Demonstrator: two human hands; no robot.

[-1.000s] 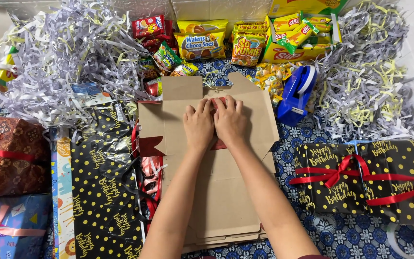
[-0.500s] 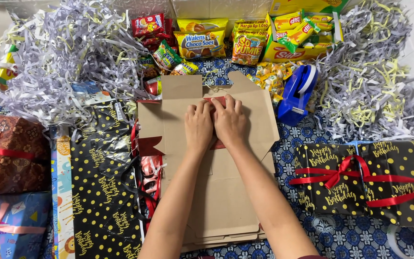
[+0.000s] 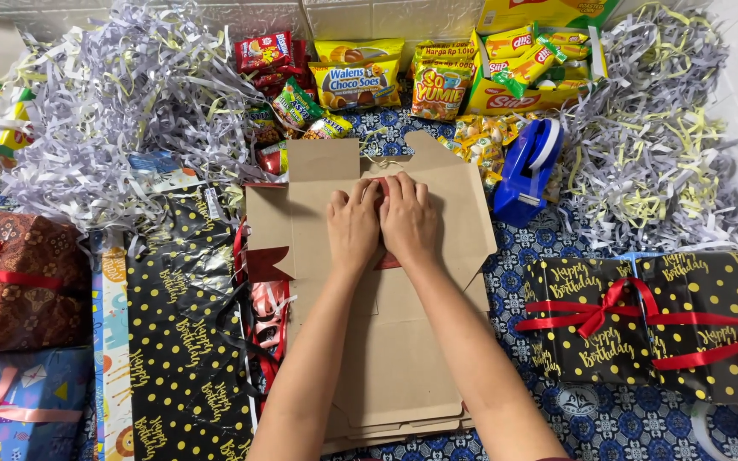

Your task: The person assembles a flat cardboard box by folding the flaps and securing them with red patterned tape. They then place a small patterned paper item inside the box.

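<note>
Nearest edge: a stack of flat brown cardboard box blanks (image 3: 390, 376) lies on a blue patterned cloth (image 3: 634, 418), both forearms running up over it. Left hand (image 3: 354, 226) and right hand (image 3: 410, 220) lie side by side, touching, palms down and fingers flat, pressing the top blank near its far flaps; neither is closed around anything. Something red shows under the palms, too covered to identify. Left of the blanks: a red ribbon tangle (image 3: 266, 316), then black dotted wrapping paper (image 3: 183, 324), then a wrapped brown gift (image 3: 19, 277) and a blue one with a pink bow (image 3: 10, 410), cut off by the frame. Right of the blanks: two black dotted gift boxes (image 3: 651, 329) tied with red ribbon. Just beyond the blanks on the right, a blue tape dispenser (image 3: 527, 171); farther off, snack packets (image 3: 360, 81) and heaps of shredded paper (image 3: 113, 111) on both sides. Risk, as I judge it: uneven pressure could crease the card off its score line, or the top blank could slide on the loose stack beneath. How many blanks are stacked is unclear; a ring-shaped item at the lower right corner is cut off.
</note>
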